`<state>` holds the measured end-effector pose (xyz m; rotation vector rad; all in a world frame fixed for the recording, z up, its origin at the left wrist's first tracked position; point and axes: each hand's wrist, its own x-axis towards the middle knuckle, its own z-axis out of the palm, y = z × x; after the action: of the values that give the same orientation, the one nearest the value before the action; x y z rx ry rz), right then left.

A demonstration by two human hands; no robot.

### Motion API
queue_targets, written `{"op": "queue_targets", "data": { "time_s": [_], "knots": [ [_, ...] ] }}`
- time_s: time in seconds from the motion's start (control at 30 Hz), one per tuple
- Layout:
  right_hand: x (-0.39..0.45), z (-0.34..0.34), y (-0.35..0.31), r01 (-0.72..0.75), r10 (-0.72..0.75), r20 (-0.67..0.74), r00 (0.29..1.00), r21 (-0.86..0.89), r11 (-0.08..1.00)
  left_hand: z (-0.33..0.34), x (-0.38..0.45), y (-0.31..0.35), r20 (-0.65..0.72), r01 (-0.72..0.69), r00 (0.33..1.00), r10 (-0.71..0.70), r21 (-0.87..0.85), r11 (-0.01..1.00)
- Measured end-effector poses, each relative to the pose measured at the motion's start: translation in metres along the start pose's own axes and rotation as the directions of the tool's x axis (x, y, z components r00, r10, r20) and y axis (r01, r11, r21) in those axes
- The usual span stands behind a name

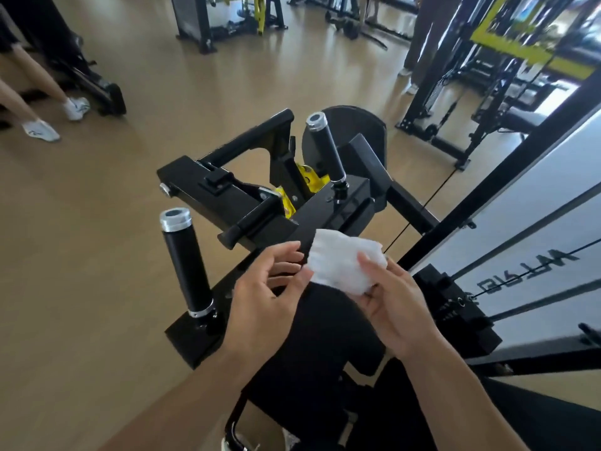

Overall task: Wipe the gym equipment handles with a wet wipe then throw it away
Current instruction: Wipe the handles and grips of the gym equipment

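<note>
A white wet wipe [341, 262] lies crumpled in my right hand [393, 304], whose thumb presses onto it from above. My left hand [263, 297] hovers just left of the wipe with fingers loosely spread, its fingertips near the wipe's edge. Two black handles with silver caps stand up from the black machine frame [247, 203]: the near handle [185, 265] is left of my left hand, the far handle [325, 148] rises behind the wipe. Neither hand touches a handle.
A black padded seat [325, 346] sits below my hands. A white panel with cables [520, 255] stands at the right. Someone's legs in white shoes [42, 130] are at far left, another person [422, 43] stands at the back. Tan floor spreads to the left.
</note>
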<state>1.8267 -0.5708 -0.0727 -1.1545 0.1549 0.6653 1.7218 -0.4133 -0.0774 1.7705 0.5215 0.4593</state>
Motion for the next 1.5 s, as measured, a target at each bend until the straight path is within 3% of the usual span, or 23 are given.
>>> {"op": "queue_targets", "data": {
  "time_s": [0.1,0.2,0.23,0.3,0.37,0.43,0.53,0.6,0.7,0.87,1.07,1.23,1.5],
  "knots": [
    [0.041,-0.004,-0.029,0.224,-0.234,-0.235,0.943,-0.069,0.972,0.026,0.034,0.011,0.016,-0.071,0.997,0.069,0.108,0.992],
    [0.091,0.004,-0.063,0.395,-0.501,-0.297,0.813,-0.351,0.849,0.052,0.078,0.024,0.016,-0.092,0.996,0.091,0.264,0.960],
    [0.107,0.009,-0.071,0.423,-0.559,-0.255,0.789,-0.435,0.795,0.058,0.092,0.029,-0.012,-0.105,0.993,0.115,0.318,0.942],
    [0.139,0.022,-0.079,0.441,-0.566,-0.048,0.823,-0.572,0.691,0.065,0.120,0.038,-0.069,-0.164,0.977,0.203,0.373,0.913],
    [0.158,0.033,-0.073,0.466,-0.415,0.253,0.874,-0.676,0.570,0.067,0.145,0.045,-0.100,-0.227,0.952,0.289,0.401,0.887],
    [0.166,0.034,-0.058,0.558,-0.365,0.427,0.827,-0.703,0.441,0.062,0.164,0.051,-0.131,-0.263,0.921,0.366,0.485,0.834],
    [0.177,0.033,-0.055,0.603,-0.519,0.333,0.787,-0.591,0.536,0.055,0.185,0.053,-0.123,-0.253,0.916,0.383,0.564,0.786],
    [0.189,0.033,-0.058,0.621,-0.553,0.317,0.771,-0.567,0.542,0.054,0.192,0.047,-0.112,-0.275,0.907,0.406,0.574,0.772],
    [0.197,0.041,-0.062,0.692,-0.592,0.395,0.702,-0.574,0.437,0.054,0.197,0.036,-0.138,-0.320,0.858,0.495,0.610,0.724],
    [0.205,0.060,-0.079,0.847,-0.703,0.514,0.492,-0.471,0.248,0.053,0.202,0.031,-0.169,-0.302,0.856,0.489,0.603,0.738],
    [0.211,0.031,-0.065,0.812,-0.643,0.541,0.543,-0.533,0.237,0.057,0.201,0.029,-0.213,-0.288,0.843,0.493,0.596,0.750],
    [0.216,0.050,-0.075,0.815,-0.629,0.563,0.535,-0.541,0.208,0.056,0.201,0.033,-0.204,-0.275,0.863,0.463,0.579,0.768],
    [0.206,0.036,-0.067,0.798,-0.660,0.469,0.587,-0.472,0.375,0.054,0.200,0.048,-0.227,-0.296,0.824,0.519,0.607,0.737]
  ]
}}
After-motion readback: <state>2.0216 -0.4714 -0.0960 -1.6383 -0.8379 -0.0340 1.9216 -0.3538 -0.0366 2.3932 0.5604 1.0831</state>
